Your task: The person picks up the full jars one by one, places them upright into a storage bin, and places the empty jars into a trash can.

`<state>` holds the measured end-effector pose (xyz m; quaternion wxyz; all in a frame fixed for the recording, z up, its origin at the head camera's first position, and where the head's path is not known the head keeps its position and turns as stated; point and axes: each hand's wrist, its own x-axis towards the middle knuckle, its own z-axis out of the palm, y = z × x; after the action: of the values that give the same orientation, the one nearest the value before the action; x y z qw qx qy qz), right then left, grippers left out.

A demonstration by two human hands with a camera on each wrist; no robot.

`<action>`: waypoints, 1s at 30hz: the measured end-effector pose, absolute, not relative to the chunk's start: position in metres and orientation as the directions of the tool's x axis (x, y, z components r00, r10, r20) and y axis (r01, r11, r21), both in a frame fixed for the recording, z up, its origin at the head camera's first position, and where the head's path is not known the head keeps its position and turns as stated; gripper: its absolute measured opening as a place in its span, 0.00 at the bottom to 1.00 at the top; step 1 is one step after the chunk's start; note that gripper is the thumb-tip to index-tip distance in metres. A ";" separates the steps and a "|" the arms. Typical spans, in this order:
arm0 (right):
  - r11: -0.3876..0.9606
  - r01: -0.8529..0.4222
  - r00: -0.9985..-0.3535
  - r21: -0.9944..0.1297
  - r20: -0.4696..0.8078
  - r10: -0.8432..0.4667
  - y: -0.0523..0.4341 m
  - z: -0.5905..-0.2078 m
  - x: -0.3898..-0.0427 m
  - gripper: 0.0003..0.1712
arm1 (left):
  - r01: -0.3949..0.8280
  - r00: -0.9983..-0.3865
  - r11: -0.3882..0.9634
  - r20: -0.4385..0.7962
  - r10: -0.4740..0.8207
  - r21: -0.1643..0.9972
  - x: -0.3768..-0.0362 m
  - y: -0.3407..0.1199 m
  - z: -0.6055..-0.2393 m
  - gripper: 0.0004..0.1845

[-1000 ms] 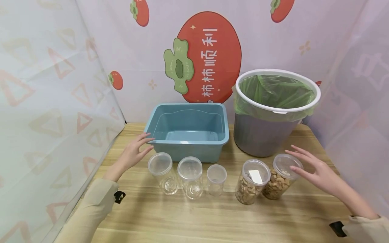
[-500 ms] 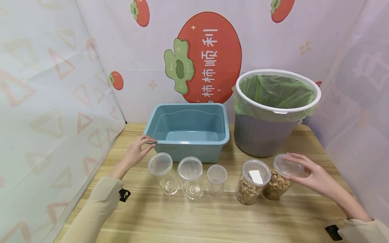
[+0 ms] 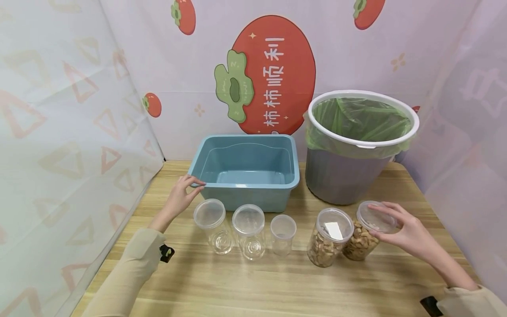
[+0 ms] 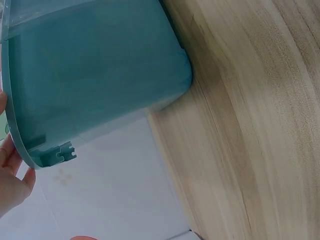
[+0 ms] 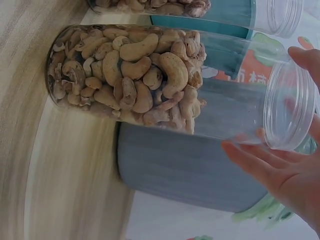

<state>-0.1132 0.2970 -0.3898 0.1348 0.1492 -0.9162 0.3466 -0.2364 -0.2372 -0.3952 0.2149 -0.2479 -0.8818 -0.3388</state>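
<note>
Two hands at work: right hand (image 3: 405,231) grips lid of cashew jar (image 3: 362,240) at tabletop's (image 3: 253,281) right; left hand (image 3: 180,198) pinches rim of blue basin (image 3: 245,169). Second nut jar (image 3: 326,240) just beside first; three empty jars (image 3: 247,231) front of basin; lined bin (image 3: 356,145) behind.

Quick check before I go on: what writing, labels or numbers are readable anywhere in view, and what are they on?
"柿柿顺利", in white characters turned on their side, on the big red persimmon printed on the backdrop.
White label in the left nut jar: nothing readable on it.
Blue tub, bin, other jars: no text seen.
</note>
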 end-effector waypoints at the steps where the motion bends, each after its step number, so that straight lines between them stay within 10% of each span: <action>1: 0.721 -0.373 -0.914 -0.584 0.364 -0.178 0.297 -0.390 -0.113 0.35 | 0.581 -0.787 0.648 0.545 0.291 0.493 -0.237 -0.237 -0.396 0.06; 30: 0.695 -0.605 -0.702 -0.389 0.672 -0.236 0.269 -0.319 -0.157 0.39 | 0.558 -0.806 0.642 0.526 0.270 0.525 -0.234 -0.235 -0.397 0.05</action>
<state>-0.1567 0.2689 -0.3187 0.3007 0.2417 -0.8701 0.3069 -0.2341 -0.2349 -0.3969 0.2045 -0.2344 -0.8828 -0.3519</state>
